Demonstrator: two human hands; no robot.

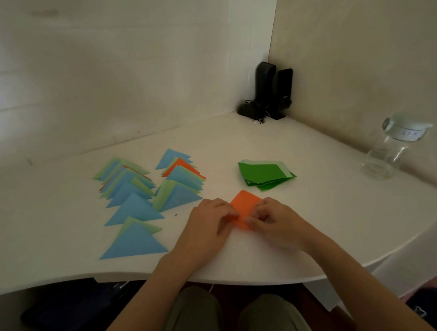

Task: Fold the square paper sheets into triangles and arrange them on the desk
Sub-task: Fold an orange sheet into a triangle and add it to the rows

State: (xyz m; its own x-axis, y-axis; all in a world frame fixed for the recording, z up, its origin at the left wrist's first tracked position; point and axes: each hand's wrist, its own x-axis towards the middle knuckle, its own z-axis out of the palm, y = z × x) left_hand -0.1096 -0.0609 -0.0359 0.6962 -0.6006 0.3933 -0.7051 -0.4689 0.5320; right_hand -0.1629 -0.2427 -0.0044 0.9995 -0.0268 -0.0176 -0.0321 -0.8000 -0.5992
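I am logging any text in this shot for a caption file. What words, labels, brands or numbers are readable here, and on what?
None can be read.
Glass jar: a pale label on the band under its lid carries small marks, too blurred to read.
Black speakers: no legible brand or lettering.
Orange paper, green sheets and folded triangles: plain, no print.

White desk (299,225): folded triangles (140,206), green sheet stack (265,176), orange sheet (244,207), glass jar (390,151), speakers (271,90).
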